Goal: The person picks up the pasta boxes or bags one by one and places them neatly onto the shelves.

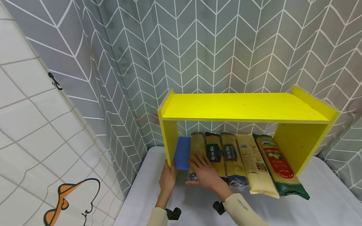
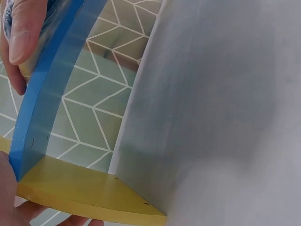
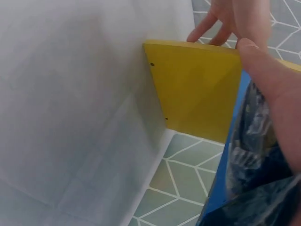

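A yellow shelf unit (image 1: 246, 106) with a blue lower board (image 1: 182, 150) stands before me. My left hand (image 1: 167, 179) holds the front edge of its left side panel (image 3: 197, 84); the fingers lie along the outer face. On the leftmost spaghetti pack (image 1: 198, 142) rests my right hand (image 1: 205, 172), fingers spread and fairly straight, thumb pointing left. That pack's front is mostly covered by the hand. To its right lie two "la sicilia" spaghetti packs (image 1: 214, 150) (image 1: 230, 153), a cream pack (image 1: 251, 160) and a green-and-red pack (image 1: 280, 163), all side by side.
The unit stands on a white-covered table (image 1: 195, 207). Behind hangs a grey curtain (image 1: 212, 47) with white zigzag lines. White tiles (image 1: 28, 125) cover the left wall. The yellow top board spans above the packs, and the right side panel (image 1: 294, 144) stands beside the last one.
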`<state>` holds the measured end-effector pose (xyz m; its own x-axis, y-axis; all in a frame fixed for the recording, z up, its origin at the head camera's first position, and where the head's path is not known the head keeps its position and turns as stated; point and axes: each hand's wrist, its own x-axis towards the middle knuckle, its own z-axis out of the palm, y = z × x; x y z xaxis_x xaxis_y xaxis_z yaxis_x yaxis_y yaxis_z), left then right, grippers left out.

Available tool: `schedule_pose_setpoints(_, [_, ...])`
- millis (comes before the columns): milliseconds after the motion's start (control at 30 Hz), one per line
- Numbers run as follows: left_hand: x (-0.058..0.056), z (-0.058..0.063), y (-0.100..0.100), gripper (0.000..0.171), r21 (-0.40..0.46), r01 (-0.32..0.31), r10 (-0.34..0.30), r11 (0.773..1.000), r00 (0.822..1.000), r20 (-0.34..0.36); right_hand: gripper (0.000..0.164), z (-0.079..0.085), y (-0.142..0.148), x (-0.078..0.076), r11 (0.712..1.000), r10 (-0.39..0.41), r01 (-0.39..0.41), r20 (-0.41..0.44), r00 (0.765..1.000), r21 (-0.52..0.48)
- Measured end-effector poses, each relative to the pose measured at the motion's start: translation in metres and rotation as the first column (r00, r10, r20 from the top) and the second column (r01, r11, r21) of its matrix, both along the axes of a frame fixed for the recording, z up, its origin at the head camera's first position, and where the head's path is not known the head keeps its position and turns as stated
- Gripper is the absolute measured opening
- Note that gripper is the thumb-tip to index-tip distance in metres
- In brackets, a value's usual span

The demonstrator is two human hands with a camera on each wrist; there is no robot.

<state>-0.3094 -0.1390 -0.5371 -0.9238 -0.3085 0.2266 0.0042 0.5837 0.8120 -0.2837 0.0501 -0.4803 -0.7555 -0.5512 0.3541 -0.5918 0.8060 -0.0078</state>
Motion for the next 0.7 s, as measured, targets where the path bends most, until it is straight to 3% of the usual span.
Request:
schedule_pose_setpoints(300, [0.0, -0.001, -0.008, 0.044, 0.001, -0.017, 0.017, 1.0, 0.999, -0.027, 0.073, -0.005, -0.004, 0.0, 1.0, 0.021, -0.018, -0.097, 0.995, 0.024])
schedule_pose_setpoints(400, [0.004, -0.003, -0.012, 0.045, 0.009, -0.011, 0.011, 1.0, 0.998, -0.059, 0.068, -0.006, -0.002, 0.005, 0.999, 0.041, -0.04, -0.07, 0.997, 0.016])
schedule_pose_setpoints(533, [0.012, -0.002, -0.016, 0.045, 0.031, 0.053, -0.05, 0.998, 0.994, -0.099, 0.064, -0.003, 0.004, 0.016, 0.999, 0.047, -0.047, -0.015, 0.999, -0.024])
schedule_pose_setpoints(700, [0.029, 0.003, -0.025, 0.05, 0.057, 0.105, -0.102, 0.993, 0.993, -0.052, 0.058, -0.003, 0.017, 0.03, 0.996, 0.05, -0.049, 0.013, 0.999, -0.077])
